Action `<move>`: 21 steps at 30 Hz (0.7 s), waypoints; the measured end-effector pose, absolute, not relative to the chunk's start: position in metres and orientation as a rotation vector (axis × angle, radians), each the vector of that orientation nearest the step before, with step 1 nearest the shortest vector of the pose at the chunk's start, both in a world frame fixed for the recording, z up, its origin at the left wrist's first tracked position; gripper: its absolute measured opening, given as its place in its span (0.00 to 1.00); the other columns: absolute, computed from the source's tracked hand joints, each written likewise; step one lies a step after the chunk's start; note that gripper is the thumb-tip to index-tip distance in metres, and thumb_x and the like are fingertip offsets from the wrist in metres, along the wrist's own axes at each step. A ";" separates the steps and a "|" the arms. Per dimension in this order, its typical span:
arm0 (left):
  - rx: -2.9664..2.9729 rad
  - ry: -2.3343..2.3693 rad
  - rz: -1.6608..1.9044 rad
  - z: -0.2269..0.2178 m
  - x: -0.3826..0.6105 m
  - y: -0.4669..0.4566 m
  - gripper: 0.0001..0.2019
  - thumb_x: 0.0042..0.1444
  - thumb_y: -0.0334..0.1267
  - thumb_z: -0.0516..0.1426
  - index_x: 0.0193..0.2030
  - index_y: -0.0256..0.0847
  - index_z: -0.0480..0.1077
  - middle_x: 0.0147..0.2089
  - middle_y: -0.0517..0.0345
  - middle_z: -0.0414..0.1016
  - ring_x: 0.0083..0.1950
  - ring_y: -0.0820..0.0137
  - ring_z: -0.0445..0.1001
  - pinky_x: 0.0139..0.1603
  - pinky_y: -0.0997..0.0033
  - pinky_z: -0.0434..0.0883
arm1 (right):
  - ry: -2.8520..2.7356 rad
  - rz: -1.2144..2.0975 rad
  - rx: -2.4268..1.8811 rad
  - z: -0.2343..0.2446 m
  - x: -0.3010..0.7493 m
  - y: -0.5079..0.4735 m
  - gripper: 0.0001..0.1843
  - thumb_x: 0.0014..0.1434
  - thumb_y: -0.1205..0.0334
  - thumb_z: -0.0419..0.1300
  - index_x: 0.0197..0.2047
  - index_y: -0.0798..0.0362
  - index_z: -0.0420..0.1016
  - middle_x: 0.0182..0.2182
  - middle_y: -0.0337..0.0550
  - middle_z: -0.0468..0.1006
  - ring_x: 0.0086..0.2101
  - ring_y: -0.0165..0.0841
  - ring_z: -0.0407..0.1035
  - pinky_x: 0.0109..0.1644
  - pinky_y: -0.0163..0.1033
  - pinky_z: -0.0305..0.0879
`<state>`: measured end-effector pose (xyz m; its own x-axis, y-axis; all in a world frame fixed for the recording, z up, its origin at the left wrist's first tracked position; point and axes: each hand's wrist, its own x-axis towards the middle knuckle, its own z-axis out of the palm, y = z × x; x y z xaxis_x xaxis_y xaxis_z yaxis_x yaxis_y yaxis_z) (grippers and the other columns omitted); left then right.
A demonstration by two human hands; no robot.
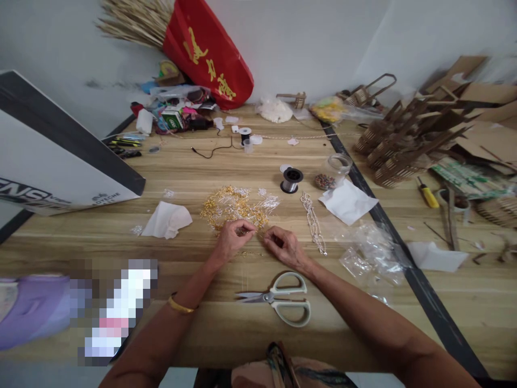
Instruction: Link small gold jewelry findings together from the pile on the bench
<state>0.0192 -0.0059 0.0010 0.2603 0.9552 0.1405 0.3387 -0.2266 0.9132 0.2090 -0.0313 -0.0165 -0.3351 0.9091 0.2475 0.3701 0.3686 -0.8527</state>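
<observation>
My left hand (234,241) and my right hand (286,247) face each other in the middle of the table, fingertips pinched and a small gap between them. Whatever is between the fingers is too small to make out. Just beyond lies a loose pile of gold and silver beaded strands (230,203), which my left hand meets at its near edge. A short thin gold strand (244,254) lies on the wood below the hands. Nearer to me, scissors (272,297) with pale handles rest slightly open. A beaded silver-white chain (313,223) lies to the right of my right hand.
Around the work are a wire spool (291,180), a jar (339,164) of beads, white paper (348,201), plastic bags (374,250) and a tissue (166,220). A large box (60,156) stands left; small woven baskets (398,143) crowd the right. A blurred phone-like object (121,310) lies front left.
</observation>
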 end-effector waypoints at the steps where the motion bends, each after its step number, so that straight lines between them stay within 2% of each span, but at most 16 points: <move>1: 1.674 1.168 0.965 0.000 0.020 -0.006 0.04 0.49 0.34 0.59 0.30 0.35 0.74 0.33 0.52 0.79 0.35 0.69 0.76 0.39 0.72 0.71 | -1.881 0.910 -1.108 -0.016 0.209 -0.031 0.09 0.59 0.60 0.55 0.32 0.55 0.70 0.21 0.36 0.67 0.22 0.25 0.57 0.25 0.30 0.54; 11: 1.383 1.066 0.989 -0.006 0.025 -0.005 0.04 0.43 0.34 0.62 0.26 0.34 0.73 0.31 0.52 0.80 0.33 0.69 0.77 0.37 0.72 0.72 | -1.879 0.925 -1.060 -0.013 0.209 -0.033 0.08 0.59 0.61 0.55 0.32 0.56 0.70 0.21 0.36 0.66 0.21 0.25 0.57 0.24 0.30 0.53; 21: 1.375 1.119 0.960 -0.001 0.026 -0.007 0.06 0.44 0.36 0.63 0.28 0.34 0.74 0.30 0.53 0.79 0.31 0.70 0.76 0.35 0.73 0.71 | -1.867 0.953 -1.051 -0.012 0.210 -0.033 0.10 0.60 0.58 0.55 0.32 0.56 0.70 0.21 0.36 0.66 0.21 0.25 0.56 0.24 0.30 0.53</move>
